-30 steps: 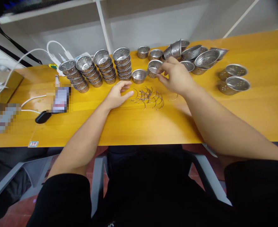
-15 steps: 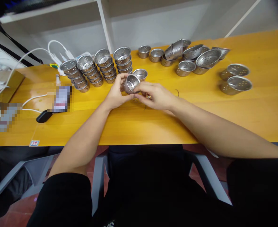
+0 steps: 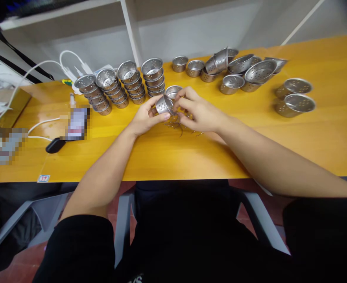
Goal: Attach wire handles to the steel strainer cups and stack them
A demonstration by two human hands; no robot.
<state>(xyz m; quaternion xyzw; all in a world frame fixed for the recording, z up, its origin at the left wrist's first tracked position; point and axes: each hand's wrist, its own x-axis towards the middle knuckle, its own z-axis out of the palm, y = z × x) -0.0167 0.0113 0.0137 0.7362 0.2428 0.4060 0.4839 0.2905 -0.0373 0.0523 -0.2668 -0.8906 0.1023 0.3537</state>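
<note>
A small perforated metal cup point(image 3: 163, 105) is in my left hand point(image 3: 144, 118), its mouth tipped toward the right. The fingers wrap round its far side, and the thumb presses near the rim. At the cup's mouth is my right hand point(image 3: 201, 112), fingers bent and apart, with the thumb lower and separate from them. I cannot tell whether a fingertip touches inside the cup. Thin curved wire pieces point(image 3: 181, 127) lie on the table below both hands. Just behind them stands another perforated cup point(image 3: 173, 91), partly hidden by my right fingers.
Several leaning stacks of perforated cups point(image 3: 152, 76) stand at the back left. Loose and nested cups point(image 3: 220, 63) lie at the back right, with a pair of larger cups point(image 3: 296, 105) farther right. A phone point(image 3: 77, 122), a black object point(image 3: 55, 145) and white cables sit left.
The cup in my left hand has tipped, its mouth turning from upward to the right. My right fingers have lifted and spread, uncovering more of the wire pieces.
</note>
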